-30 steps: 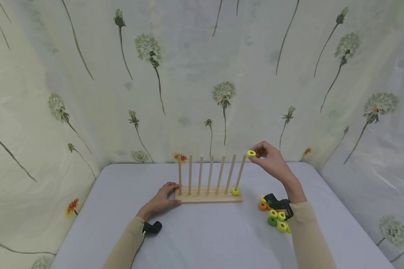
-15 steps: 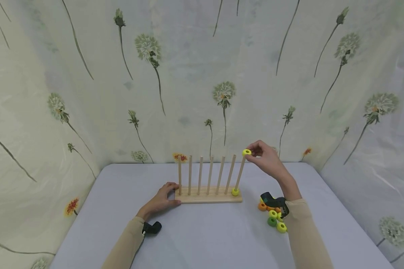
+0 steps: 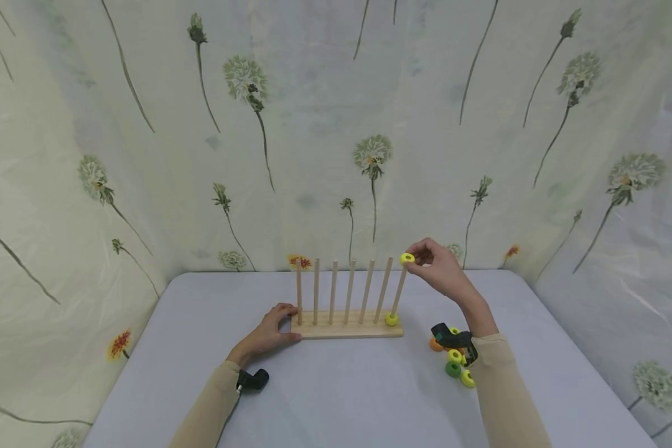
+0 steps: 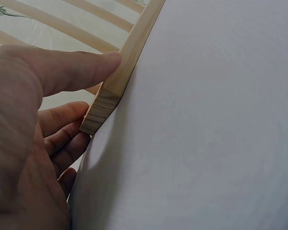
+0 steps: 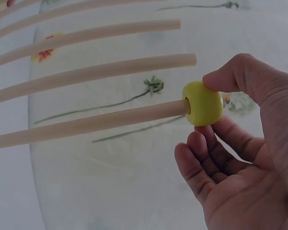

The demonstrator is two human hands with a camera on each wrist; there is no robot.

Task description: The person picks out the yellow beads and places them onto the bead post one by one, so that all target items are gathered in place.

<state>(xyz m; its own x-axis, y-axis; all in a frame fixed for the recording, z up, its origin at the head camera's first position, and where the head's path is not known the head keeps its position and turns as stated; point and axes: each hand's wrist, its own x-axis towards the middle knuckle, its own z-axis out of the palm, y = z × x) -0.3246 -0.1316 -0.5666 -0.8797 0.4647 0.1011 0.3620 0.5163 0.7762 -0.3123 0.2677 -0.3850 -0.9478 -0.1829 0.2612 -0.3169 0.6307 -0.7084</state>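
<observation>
My right hand (image 3: 443, 271) pinches a yellow bead (image 3: 407, 258) at the top of the rightmost peg. In the right wrist view the peg's tip enters the hole of the yellow bead (image 5: 204, 103), held between thumb and fingers of the right hand (image 5: 249, 177). Another yellow bead (image 3: 391, 319) sits at the foot of that peg. The wooden rack (image 3: 347, 333) has several upright pegs. My left hand (image 3: 266, 333) grips its left end; in the left wrist view the left hand's thumb (image 4: 94, 69) lies on the board (image 4: 116, 81), with fingers at the far edge.
Loose beads lie on the table to the right, partly hidden by the right wrist's camera (image 3: 450, 336): orange (image 3: 436, 345), green (image 3: 453, 369) and yellow (image 3: 467, 379). A flowered curtain (image 3: 313, 124) hangs behind the table (image 3: 336, 398).
The right hand has moved left with its yellow bead, from beside the rightmost peg onto its tip. My left hand and the rack have stayed in place.
</observation>
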